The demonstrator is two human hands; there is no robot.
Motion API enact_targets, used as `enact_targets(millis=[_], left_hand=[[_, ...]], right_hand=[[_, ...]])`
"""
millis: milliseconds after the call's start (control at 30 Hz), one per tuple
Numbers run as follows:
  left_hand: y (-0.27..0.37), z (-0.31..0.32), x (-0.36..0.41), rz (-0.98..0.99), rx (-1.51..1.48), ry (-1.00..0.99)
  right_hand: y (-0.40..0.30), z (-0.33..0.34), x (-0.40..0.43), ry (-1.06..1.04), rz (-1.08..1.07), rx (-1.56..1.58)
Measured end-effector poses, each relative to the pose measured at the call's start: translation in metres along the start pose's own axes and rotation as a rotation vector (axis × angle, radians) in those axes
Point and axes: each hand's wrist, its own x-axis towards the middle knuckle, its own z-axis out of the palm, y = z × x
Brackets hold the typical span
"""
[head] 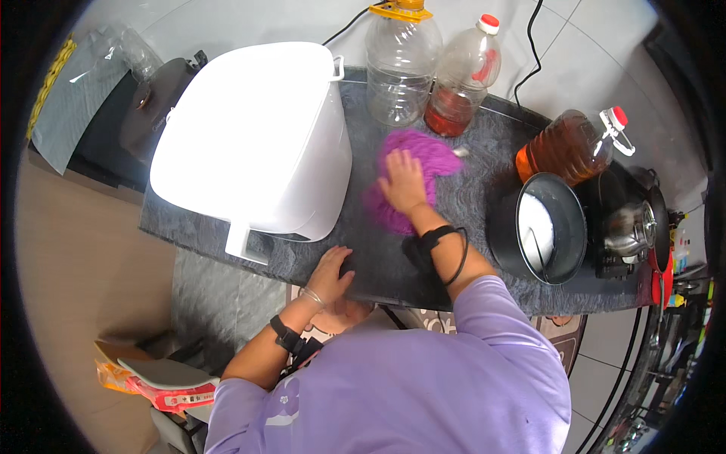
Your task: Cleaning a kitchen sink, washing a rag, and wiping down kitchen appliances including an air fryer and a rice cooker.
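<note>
My right hand (405,181) presses flat on a bunched purple cloth (420,150) lying on the dark stone-patterned countertop (374,272). The cloth's lower edge is motion-blurred, and a small pale tip sticks out at its right. Near the counter's front edge rests my left hand (330,275), holding nothing, with its fingers a little apart. A large white lidded container (255,136) stands just beyond it to the left. Behind the cloth are a big clear plastic jug (400,85) with a yellow cap and a red-capped plastic bottle (462,74) with some reddish liquid at the bottom.
To the right, a red-capped jug of amber liquid (567,144) stands behind a deep dark pot (505,232) with a white interior base. Farther right sits a shiny metal kettle (629,230). A black cable (533,51) hangs on the wall. A chair (170,371) holds bags at lower left.
</note>
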Motion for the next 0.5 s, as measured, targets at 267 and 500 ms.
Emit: enact_targets(millis=[267,500], left_hand=[[0.029,-0.010,0.043,0.174,0.065,0.058],[0.022,0.007,0.046,0.019,0.314,-0.259]], right_hand=[[-0.057,-0.022,-0.123,-0.151,-0.600,0.333],[0.027,-0.018,-0.111,0.166,-0.012,0.065]])
